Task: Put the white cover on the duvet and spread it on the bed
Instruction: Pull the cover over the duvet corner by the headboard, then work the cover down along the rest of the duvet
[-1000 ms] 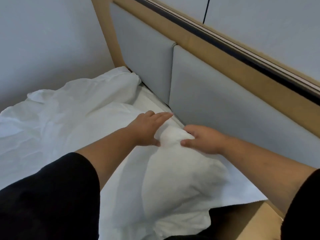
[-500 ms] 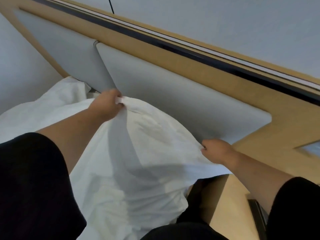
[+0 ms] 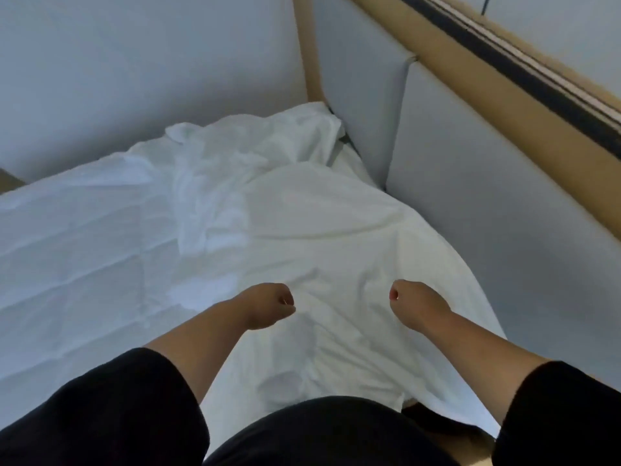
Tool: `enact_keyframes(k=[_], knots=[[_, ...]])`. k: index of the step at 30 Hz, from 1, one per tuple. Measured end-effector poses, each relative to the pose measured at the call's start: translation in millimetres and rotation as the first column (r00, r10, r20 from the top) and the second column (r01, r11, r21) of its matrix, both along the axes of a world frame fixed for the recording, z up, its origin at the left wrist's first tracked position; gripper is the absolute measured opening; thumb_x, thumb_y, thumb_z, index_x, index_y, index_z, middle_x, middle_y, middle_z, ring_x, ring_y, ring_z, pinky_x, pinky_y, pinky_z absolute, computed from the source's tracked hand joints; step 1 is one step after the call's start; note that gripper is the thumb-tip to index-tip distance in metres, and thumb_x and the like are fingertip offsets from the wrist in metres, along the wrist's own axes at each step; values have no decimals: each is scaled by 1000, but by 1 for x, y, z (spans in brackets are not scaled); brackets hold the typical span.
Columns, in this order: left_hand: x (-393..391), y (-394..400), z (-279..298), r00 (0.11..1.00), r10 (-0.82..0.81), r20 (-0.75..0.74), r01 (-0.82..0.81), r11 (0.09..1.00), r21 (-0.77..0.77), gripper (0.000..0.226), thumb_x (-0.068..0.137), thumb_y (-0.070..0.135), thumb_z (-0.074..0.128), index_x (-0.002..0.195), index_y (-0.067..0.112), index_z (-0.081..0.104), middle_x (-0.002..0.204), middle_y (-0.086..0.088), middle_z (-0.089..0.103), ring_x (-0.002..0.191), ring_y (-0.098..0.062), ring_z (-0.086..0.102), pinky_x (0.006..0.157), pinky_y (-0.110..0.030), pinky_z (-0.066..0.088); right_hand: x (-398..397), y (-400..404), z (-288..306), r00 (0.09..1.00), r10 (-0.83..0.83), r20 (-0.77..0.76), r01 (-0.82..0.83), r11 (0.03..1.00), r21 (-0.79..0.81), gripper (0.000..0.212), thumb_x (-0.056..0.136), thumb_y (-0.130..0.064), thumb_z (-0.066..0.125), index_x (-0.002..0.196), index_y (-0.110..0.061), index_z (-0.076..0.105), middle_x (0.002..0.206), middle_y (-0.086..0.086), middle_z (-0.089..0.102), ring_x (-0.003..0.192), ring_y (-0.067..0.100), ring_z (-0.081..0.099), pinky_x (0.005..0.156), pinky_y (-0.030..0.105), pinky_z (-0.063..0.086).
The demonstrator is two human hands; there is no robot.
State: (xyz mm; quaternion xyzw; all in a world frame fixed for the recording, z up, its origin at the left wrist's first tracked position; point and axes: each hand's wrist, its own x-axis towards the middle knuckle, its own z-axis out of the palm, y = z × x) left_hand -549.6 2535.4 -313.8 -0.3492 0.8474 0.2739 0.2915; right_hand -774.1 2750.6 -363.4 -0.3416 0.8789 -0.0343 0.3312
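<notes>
2 hands hang above the bedding with their fingers curled into loose fists: the left hand (image 3: 265,309) and the right hand (image 3: 415,306) sit well apart, and whether either pinches any cloth cannot be told from this angle. Under them lies the white duvet cover (image 3: 302,230), a soft, matte cotton-like sheet, puffed into a rounded mound near the hands and rumpled into sharp little creases toward the far corner. Its left part lies flatter and shows faint square fold lines. It covers the bed (image 3: 342,163) up to the headboard (image 3: 470,203), made of smooth pale grey padded panels set in a tan wood-look frame with a dark strip along the top. A plain light wall (image 3: 134,62) closes the far side. Black sleeves (image 3: 100,418) fill the lower edge.
</notes>
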Motion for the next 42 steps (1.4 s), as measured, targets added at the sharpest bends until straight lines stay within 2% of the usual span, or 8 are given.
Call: enact_keyframes(k=[3,7,16,21,28,34,39,42], knots=[[88,-1,8,967,254,-1,-253,966,-42,26,97,39,55,116,24,64,115,4,62,97,-15,54,82,-26,41,41,-59,5,979,204,25,-203,977,-61,17,96,-18,41,92,-25,56,92,-2,59,82,19,56,65,31,42],[214,26,14,827,562,-20,-562,824,-70,12,96,38,54,101,29,60,111,4,63,96,-15,55,78,-27,41,123,-105,16,877,480,22,-477,876,-68,18,95,-19,42,97,-23,60,100,-1,64,88,20,59,73,32,47],[452,177,16,433,899,-70,-901,433,-13,26,94,41,51,113,28,63,117,8,62,103,-11,58,83,-25,44,365,-121,44,419,906,54,-907,420,-20,26,92,-32,53,104,-13,65,104,6,70,99,25,66,71,33,46],[593,288,24,159,980,-118,-986,163,29,21,95,40,55,110,29,65,102,11,63,93,-9,59,82,-26,46,543,-98,69,219,976,14,-974,219,-53,23,96,-39,54,105,-20,64,103,-2,66,96,19,63,82,34,50],[737,409,28,-78,991,-105,-996,-81,-24,19,91,51,58,99,34,63,93,13,65,91,-10,63,81,-28,50,744,-32,76,-76,992,106,-997,-75,-14,36,95,-39,56,110,-8,65,111,13,67,104,31,65,72,33,43],[814,408,26,-175,976,-126,-984,-179,-19,26,92,50,58,110,31,64,102,11,67,97,-10,62,94,-34,53,850,-40,76,-222,969,103,-971,-230,65,34,95,-43,56,110,-13,67,117,9,67,89,18,61,77,32,47],[892,372,23,-212,973,-88,-977,-214,-9,29,92,51,58,112,31,64,102,12,66,97,-9,61,95,-34,52,952,-90,70,-333,934,130,-931,-347,114,36,97,-44,56,116,-15,65,119,4,66,102,22,66,83,33,49],[958,334,27,-294,951,-91,-952,-300,-58,29,92,51,58,112,31,63,107,10,65,100,-11,60,95,-32,50,1030,-137,70,-384,916,113,-916,-394,81,37,97,-44,55,115,-14,66,118,5,68,101,22,67,83,32,50]])
